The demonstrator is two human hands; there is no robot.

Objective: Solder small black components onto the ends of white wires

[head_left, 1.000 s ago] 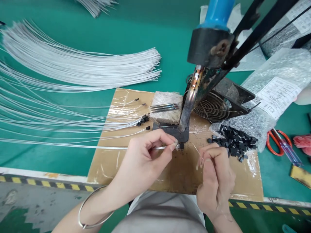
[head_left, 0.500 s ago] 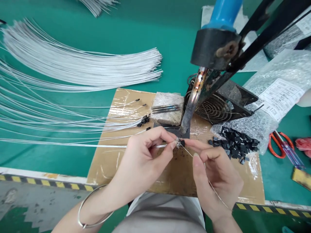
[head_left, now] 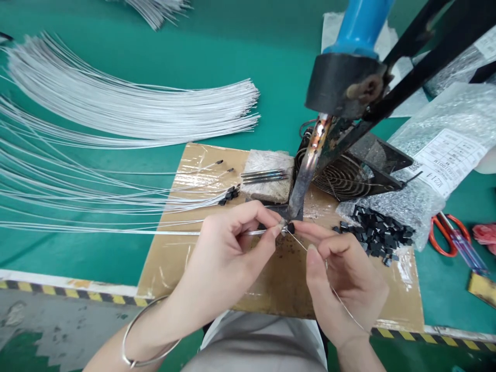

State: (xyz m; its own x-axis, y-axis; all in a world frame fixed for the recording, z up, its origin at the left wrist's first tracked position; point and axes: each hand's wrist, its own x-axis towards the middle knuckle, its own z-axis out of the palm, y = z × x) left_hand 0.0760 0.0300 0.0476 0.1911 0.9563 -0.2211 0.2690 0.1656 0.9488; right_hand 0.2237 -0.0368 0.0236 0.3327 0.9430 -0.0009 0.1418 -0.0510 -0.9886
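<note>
My left hand (head_left: 240, 248) is closed, thumb and forefinger pinching a white wire (head_left: 186, 233) close to its end. A small black block (head_left: 290, 227) sits at that end, just right of the left fingertips. My right hand (head_left: 344, 279) is closed on a thin strand of solder wire (head_left: 343, 305), which runs from the palm up to the wire end. The right forefinger reaches out to the black block and appears to touch it. Right above the pinched end is the tip of a soldering iron (head_left: 304, 181) with a blue handle. The exact joint is partly hidden by fingertips.
White wires (head_left: 132, 111) lie bundled at the left. Several wires with black ends (head_left: 231, 193) rest on brown cardboard (head_left: 170, 263). Behind the iron stands a fan (head_left: 344, 173). Loose black blocks (head_left: 375, 232), red-handled scissors (head_left: 437, 235) and a plastic bag (head_left: 411, 191) are at the right.
Both hands keep nearly the same pose at the iron tip. The view has shifted slightly. One black wire end above my left hand no longer shows.
</note>
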